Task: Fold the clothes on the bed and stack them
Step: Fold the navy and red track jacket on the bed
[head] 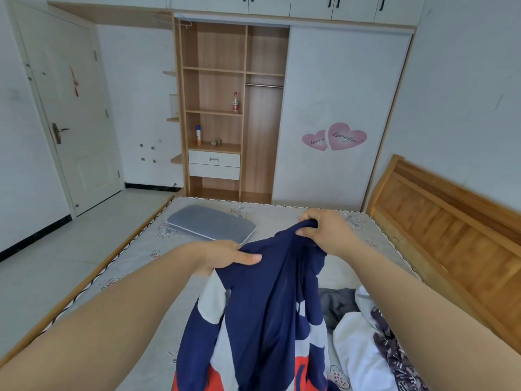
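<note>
- Over the middle of the bed (282, 218), a person holds up a navy garment (262, 306) with white and red patches; its top edge is lifted clear of the mattress and the rest hangs down toward the near edge.
- The left hand (225, 256) pinches the cloth with thumb laid flat on top and fingers curled under; the right hand (324, 228) has its fingers curled round a bunched corner, higher and farther out.
- The cloth hangs twisted between the two grips, so, to my eye, laying it down like this would leave creases and a lopsided fold.
- The hanging tail could drag across the pile of unfolded clothes (363, 342) just beside it on the right and tangle with them.
- A grey flat cushion (211, 222) lies at the far end of the patterned mattress.
- Beyond stand an open wooden wardrobe (214, 108) with a few bottles on its shelves, a sliding door with pink heart stickers (335, 136), a white room door (70, 108) on the left and a wooden headboard (451, 221) on the right.
</note>
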